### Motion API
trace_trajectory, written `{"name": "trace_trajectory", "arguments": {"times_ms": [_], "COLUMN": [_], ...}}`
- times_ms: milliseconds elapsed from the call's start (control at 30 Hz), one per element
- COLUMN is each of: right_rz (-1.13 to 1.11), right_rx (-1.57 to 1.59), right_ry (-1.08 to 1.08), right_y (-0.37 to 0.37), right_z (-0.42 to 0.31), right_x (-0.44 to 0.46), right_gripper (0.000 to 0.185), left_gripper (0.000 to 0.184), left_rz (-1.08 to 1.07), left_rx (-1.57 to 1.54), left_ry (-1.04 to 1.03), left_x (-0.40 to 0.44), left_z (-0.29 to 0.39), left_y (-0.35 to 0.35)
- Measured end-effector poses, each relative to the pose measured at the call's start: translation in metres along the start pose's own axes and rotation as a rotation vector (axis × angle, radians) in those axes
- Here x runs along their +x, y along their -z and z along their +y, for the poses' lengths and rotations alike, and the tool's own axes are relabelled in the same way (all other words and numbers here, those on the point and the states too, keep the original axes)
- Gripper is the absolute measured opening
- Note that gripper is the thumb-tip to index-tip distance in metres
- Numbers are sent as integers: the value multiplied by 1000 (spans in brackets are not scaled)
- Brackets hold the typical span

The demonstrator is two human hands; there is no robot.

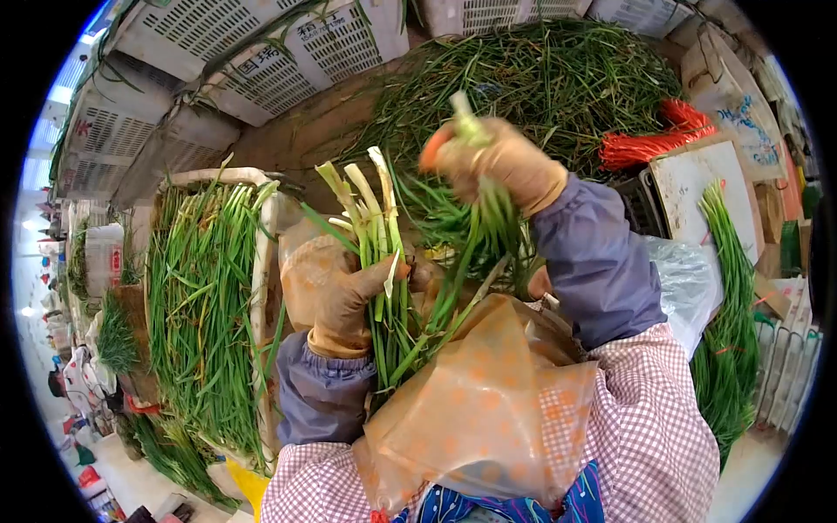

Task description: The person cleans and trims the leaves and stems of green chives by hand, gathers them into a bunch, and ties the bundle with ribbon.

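Two hands up: left hand (336, 292), grip closed round at least three pale-ended stalks (370, 209); right hand (510, 166), blurred, closed on one green bunch (497, 209); one filled crate (264, 288) left.

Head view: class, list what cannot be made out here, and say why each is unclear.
All in the head view:
Right hand on its bunch: exact finger placement, blurred by motion.
Stalks in the left hand: far ends, hidden behind the plastic apron.
White crates: upper parts, cut off by the top edge.
Far-left items: too small to name.
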State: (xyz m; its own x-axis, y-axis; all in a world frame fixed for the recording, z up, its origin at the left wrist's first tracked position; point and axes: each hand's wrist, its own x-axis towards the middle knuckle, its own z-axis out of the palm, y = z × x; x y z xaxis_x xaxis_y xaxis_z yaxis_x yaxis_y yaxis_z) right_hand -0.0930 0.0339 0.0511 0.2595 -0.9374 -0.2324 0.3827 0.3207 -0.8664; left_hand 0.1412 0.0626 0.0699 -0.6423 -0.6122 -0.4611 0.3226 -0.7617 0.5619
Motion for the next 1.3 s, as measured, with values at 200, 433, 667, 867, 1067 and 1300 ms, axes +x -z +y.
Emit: {"name": "trace_trajectory", "arguments": {"times_ms": [200,433,667,867,1067,1300], "right_rz": [-86,-3,1,67,138,67], "right_rx": [-79,-5,67,184,-35,-32], "right_ry": [-55,-91,7,-20,2,-60], "right_y": [-42,-49,-33,-39,-70,-55], "right_z": [31,42,55,53,44,59], "right_x": [-6,-10,-18,-18,-12,-15], "right_gripper": [28,28,26,18,24,23], "left_gripper": [26,31,23,20,22,17], "left_rz": [144,99,293,363,392,452], "left_rx": [310,848,154,335,888,505], "left_ry": [-99,-342,-232,-262,-430,-225], "left_x": [-5,-6,-3,-9,-1,1], "left_z": [8,6,16,24,5,10], "left_y": [-7,-2,30,23,3,7]}}
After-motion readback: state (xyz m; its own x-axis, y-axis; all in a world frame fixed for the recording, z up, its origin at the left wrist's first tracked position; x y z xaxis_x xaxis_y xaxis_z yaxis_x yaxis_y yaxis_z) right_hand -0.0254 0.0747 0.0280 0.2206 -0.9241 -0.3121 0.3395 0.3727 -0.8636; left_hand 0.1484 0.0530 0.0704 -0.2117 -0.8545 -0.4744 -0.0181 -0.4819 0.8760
